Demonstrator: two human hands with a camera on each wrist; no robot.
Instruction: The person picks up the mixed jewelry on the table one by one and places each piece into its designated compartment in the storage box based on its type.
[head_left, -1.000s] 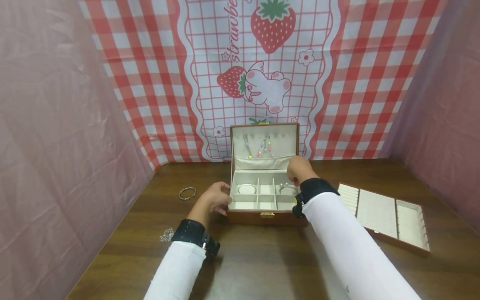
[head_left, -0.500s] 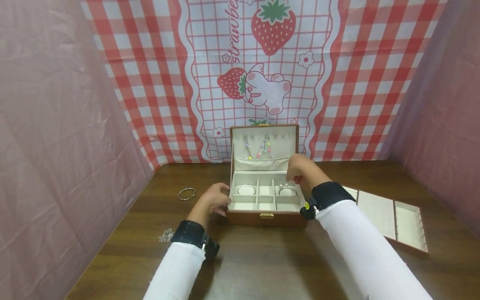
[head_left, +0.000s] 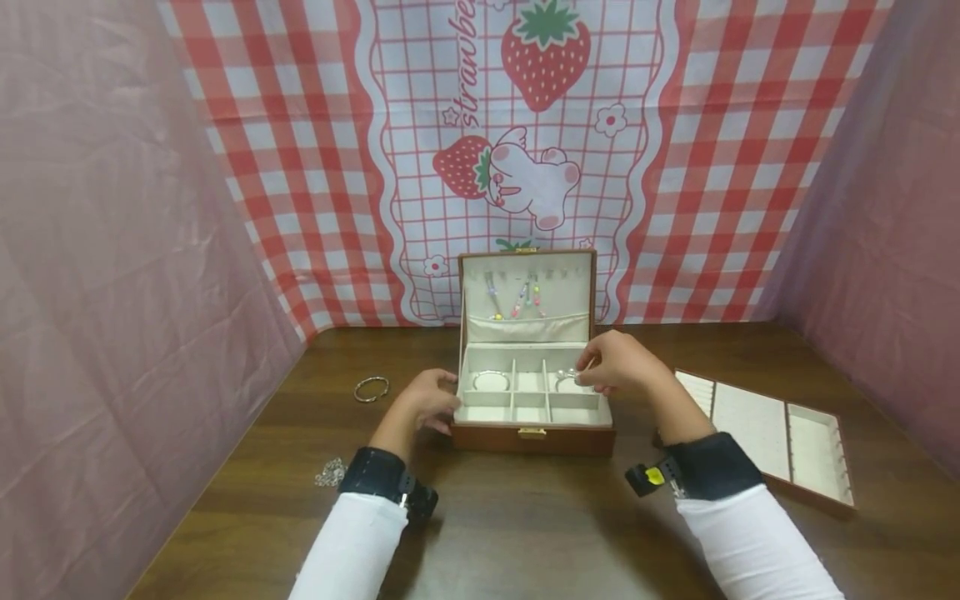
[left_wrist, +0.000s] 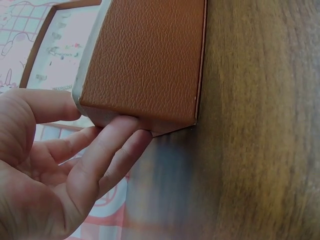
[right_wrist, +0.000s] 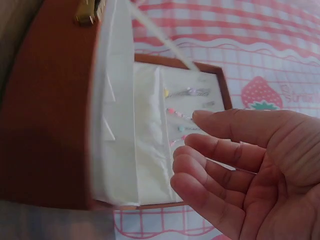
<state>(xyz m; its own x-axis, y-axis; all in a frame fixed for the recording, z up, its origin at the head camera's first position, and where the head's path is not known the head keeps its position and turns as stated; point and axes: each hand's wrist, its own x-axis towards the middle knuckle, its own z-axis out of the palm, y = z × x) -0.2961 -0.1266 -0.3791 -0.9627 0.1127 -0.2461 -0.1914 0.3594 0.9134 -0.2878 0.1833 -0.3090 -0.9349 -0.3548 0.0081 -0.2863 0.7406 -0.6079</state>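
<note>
A brown jewelry box (head_left: 487, 439) with a cream lining stands with its lid raised. My left hand (head_left: 423, 398) rests on the box's left side; in the left wrist view its fingers (left_wrist: 107, 145) touch the leather end and the thumb lies at the rim. Over the right end of the box is my right hand (head_left: 622, 362). Its fingers are loosely bent, and the right wrist view shows nothing between thumb and fingertips. One silvery bracelet (head_left: 491, 372) lies in the back left compartment, another bracelet (head_left: 566, 375) in the back right. Beaded strands (head_left: 521, 300) hang inside the lid.
A divided cream tray (head_left: 750, 425) lies on the wooden table (head_left: 525, 525) to the right. On the left are a loose bracelet (head_left: 356, 390) and a small silvery chain heap (head_left: 330, 472). A checkered strawberry cloth (head_left: 300, 167) hangs behind the box.
My right hand has drawn back toward me and slightly right from the back right compartment, its fingers coming into view. The left hand stays at the box's side.
</note>
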